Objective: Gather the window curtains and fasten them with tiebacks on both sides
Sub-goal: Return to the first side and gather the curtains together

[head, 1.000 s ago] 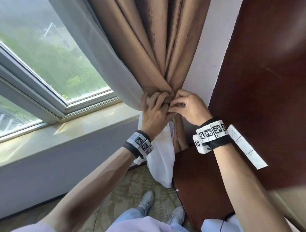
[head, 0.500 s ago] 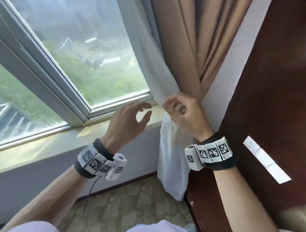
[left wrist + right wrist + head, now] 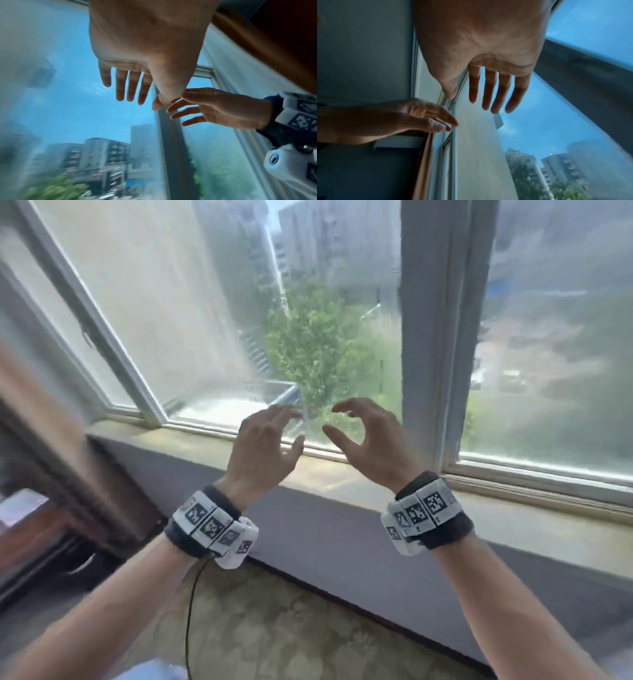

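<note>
Item: curtain [image 3: 423, 159]. A tan fold is being shown in the right wrist view, hanging beside the window frame, below the left hand [image 3: 419, 119]; a blurred tan and brown strip at the far left edge of the head view may be the same fabric, though this cannot be told for certain. No tieback is being shown clearly in any view.

Item: left hand [image 3: 263, 446]. It is being held up in front of the window glass [image 3: 212, 313], above the sill [image 3: 329, 474]. Its fingers [image 3: 120, 86] are being held straight and slightly spread, with nothing gripped.

Item: right hand [image 3: 373, 446]. It is being held just beside the left, apart from it. Its fingers [image 3: 488, 92] are being kept loosely curved and parted, the thumb set off from them, with nothing pinched.

Item: wrist bands [image 3: 212, 525], white with black square markers, are being worn on both wrists.

Item: mullion [image 3: 442, 330], grey and upright, is being seen right of the hands.

Item: patterned carpet [image 3: 291, 628] is being seen below the grey wall [image 3: 342, 542].
</note>
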A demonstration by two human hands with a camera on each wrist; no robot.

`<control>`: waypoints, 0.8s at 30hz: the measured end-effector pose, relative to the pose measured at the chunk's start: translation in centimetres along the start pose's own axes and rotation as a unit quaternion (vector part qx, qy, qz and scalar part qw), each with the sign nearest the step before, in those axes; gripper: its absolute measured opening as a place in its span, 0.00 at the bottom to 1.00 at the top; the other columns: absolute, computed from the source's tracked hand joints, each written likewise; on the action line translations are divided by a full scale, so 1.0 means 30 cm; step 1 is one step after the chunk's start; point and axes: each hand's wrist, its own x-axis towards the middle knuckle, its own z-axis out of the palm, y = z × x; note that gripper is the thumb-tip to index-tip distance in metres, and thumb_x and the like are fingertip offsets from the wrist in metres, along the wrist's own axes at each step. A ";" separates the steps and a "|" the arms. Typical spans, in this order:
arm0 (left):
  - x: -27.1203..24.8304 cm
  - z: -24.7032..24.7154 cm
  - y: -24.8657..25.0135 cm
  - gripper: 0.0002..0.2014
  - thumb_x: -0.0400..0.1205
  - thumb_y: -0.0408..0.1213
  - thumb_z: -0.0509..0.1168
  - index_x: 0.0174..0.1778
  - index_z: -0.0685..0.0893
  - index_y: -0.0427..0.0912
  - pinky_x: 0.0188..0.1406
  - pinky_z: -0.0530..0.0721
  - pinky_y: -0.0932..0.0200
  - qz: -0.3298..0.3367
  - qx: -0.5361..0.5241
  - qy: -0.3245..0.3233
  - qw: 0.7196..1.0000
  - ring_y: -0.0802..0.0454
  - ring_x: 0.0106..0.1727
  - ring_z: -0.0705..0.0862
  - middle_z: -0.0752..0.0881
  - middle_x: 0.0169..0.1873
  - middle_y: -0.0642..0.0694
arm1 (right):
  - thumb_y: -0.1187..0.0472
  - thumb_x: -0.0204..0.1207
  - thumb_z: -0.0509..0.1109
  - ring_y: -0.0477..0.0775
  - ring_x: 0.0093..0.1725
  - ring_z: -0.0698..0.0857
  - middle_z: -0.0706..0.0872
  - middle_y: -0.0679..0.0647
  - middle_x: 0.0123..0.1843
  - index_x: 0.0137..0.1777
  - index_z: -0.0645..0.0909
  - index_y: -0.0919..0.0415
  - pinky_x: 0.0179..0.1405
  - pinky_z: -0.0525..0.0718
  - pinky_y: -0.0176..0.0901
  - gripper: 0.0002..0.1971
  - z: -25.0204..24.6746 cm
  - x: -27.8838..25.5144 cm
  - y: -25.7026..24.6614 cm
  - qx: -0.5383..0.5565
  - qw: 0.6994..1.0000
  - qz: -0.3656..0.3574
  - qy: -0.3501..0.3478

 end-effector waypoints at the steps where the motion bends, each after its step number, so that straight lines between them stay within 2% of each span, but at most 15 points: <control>1: -0.006 -0.031 -0.115 0.19 0.80 0.45 0.70 0.67 0.86 0.45 0.72 0.81 0.39 -0.022 0.018 0.007 1.000 0.43 0.69 0.86 0.87 0.69 0.46 | 0.43 0.81 0.76 0.52 0.61 0.89 0.89 0.49 0.65 0.67 0.86 0.54 0.60 0.88 0.55 0.20 0.100 0.068 -0.030 -0.004 1.000 -0.009 -0.023; 3: -0.027 -0.090 -0.332 0.21 0.80 0.46 0.68 0.68 0.87 0.44 0.76 0.78 0.37 -0.073 0.051 0.016 0.996 0.43 0.73 0.84 0.86 0.71 0.45 | 0.43 0.81 0.75 0.55 0.62 0.88 0.89 0.51 0.66 0.68 0.85 0.54 0.61 0.88 0.58 0.21 0.296 0.193 -0.093 0.002 0.997 -0.026 -0.076; 6: -0.079 -0.159 -0.618 0.22 0.82 0.43 0.71 0.73 0.85 0.43 0.82 0.71 0.42 -0.159 0.105 0.014 0.982 0.45 0.78 0.80 0.84 0.75 0.44 | 0.40 0.82 0.73 0.57 0.63 0.88 0.87 0.51 0.67 0.70 0.82 0.51 0.62 0.88 0.59 0.22 0.601 0.366 -0.181 0.001 0.985 -0.057 -0.164; 10: -0.164 -0.212 -0.955 0.22 0.83 0.45 0.70 0.72 0.83 0.42 0.81 0.71 0.44 -0.264 0.158 0.007 0.951 0.44 0.74 0.80 0.83 0.72 0.45 | 0.40 0.83 0.72 0.57 0.63 0.86 0.86 0.51 0.66 0.70 0.81 0.50 0.61 0.87 0.56 0.21 1.001 0.557 -0.311 -0.002 0.962 -0.113 -0.248; 12: -0.183 -0.222 -1.119 0.24 0.83 0.46 0.69 0.75 0.81 0.42 0.82 0.68 0.46 -0.307 0.184 -0.006 0.934 0.44 0.76 0.79 0.81 0.74 0.45 | 0.41 0.83 0.71 0.58 0.65 0.85 0.85 0.52 0.68 0.71 0.81 0.51 0.63 0.85 0.54 0.22 1.184 0.657 -0.357 -0.004 0.949 -0.138 -0.282; 14: -0.190 -0.242 -1.260 0.25 0.82 0.47 0.69 0.75 0.81 0.43 0.81 0.69 0.46 -0.336 0.203 -0.016 0.920 0.44 0.75 0.79 0.81 0.74 0.46 | 0.41 0.83 0.71 0.59 0.68 0.85 0.85 0.54 0.70 0.72 0.81 0.52 0.65 0.83 0.53 0.23 1.334 0.748 -0.374 0.002 0.941 -0.145 -0.305; 16: -0.199 -0.294 -1.466 0.26 0.81 0.48 0.69 0.75 0.80 0.43 0.78 0.71 0.46 -0.376 0.229 -0.015 0.898 0.43 0.72 0.80 0.81 0.73 0.47 | 0.40 0.82 0.72 0.59 0.68 0.85 0.87 0.54 0.70 0.72 0.82 0.53 0.67 0.84 0.53 0.24 1.553 0.869 -0.419 0.033 0.933 -0.151 -0.324; 21: -0.190 -0.430 -1.901 0.29 0.81 0.47 0.70 0.77 0.78 0.42 0.77 0.72 0.44 -0.430 0.273 0.033 0.860 0.41 0.74 0.79 0.80 0.75 0.45 | 0.38 0.79 0.73 0.57 0.68 0.87 0.88 0.53 0.69 0.71 0.81 0.52 0.70 0.85 0.54 0.26 2.025 1.182 -0.540 0.096 0.925 -0.153 -0.335; 24: -0.216 -0.507 -2.096 0.28 0.80 0.47 0.71 0.76 0.79 0.42 0.75 0.76 0.44 -0.458 0.278 0.055 0.843 0.41 0.73 0.80 0.81 0.73 0.45 | 0.41 0.81 0.73 0.59 0.71 0.85 0.86 0.55 0.72 0.73 0.80 0.55 0.72 0.82 0.51 0.26 2.281 1.308 -0.642 0.112 0.918 -0.159 -0.347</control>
